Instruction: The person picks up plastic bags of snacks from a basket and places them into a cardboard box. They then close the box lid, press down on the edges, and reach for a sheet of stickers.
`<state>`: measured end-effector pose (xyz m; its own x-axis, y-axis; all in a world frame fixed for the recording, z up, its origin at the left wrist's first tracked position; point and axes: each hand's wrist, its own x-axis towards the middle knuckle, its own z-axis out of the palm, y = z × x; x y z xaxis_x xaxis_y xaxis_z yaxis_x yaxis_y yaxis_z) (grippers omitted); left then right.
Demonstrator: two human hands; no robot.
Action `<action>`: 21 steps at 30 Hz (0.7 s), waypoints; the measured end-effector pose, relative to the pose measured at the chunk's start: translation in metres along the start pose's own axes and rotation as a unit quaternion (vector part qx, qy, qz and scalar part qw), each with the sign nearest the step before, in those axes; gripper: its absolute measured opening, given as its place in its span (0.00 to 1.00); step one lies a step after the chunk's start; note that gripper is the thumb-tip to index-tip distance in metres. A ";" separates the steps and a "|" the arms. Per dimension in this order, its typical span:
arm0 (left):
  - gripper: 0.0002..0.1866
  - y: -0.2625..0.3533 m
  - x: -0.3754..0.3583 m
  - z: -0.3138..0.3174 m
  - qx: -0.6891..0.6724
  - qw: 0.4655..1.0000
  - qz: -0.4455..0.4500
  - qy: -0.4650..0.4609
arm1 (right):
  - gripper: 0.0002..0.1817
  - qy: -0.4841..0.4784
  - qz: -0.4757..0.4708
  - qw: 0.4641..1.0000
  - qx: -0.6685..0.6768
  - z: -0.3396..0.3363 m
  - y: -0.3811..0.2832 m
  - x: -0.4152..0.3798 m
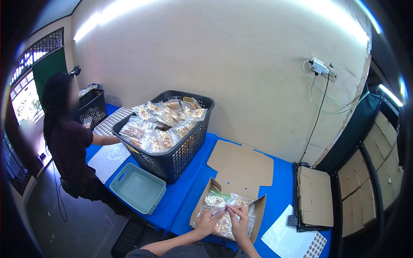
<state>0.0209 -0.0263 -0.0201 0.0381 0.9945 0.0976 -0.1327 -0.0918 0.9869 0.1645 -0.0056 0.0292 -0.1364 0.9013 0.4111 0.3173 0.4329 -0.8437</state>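
Both of my hands meet over an open cardboard box (256,219) on the blue table. My left hand (208,222) pinches the edge of a clear plastic bag (218,210). From the other side, my right hand (239,219) pinches the same bag near its top, fingertips close to the left ones. Several clear packets of small pale and brown pieces (223,228) lie in the box beneath my hands. The box's lid (241,163) is folded back towards the wall.
A large dark basket (172,161) heaped with packets stands left of the box, beside a green tray (137,189). Sticker sheets (316,245) lie at right, near stacked flat cardboard (316,195). A co-worker (69,137) stands at left, one arm reaching behind the basket.
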 end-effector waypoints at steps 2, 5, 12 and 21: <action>0.18 0.004 -0.004 0.005 -0.048 0.997 0.040 0.039 | 0.09 0.021 -0.005 1.000 0.011 -0.003 -0.006 0.004; 0.21 0.031 -0.007 -0.001 0.023 0.996 0.087 -0.003 | 0.11 0.014 0.021 0.999 0.043 -0.002 0.002 0.000; 0.23 0.033 -0.006 -0.014 0.075 0.981 0.069 -0.163 | 0.09 0.053 0.058 0.986 0.148 -0.011 0.042 -0.002; 0.19 -0.027 0.011 0.010 -0.008 0.988 -0.089 -0.125 | 0.07 0.211 0.223 0.805 0.508 -0.055 0.056 0.002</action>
<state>0.0344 -0.0132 -0.0439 0.3052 0.9512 -0.0465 -0.1174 0.0860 0.9893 0.2332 0.0191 0.0018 0.1774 0.9778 -0.1116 -0.7144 0.0499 -0.6980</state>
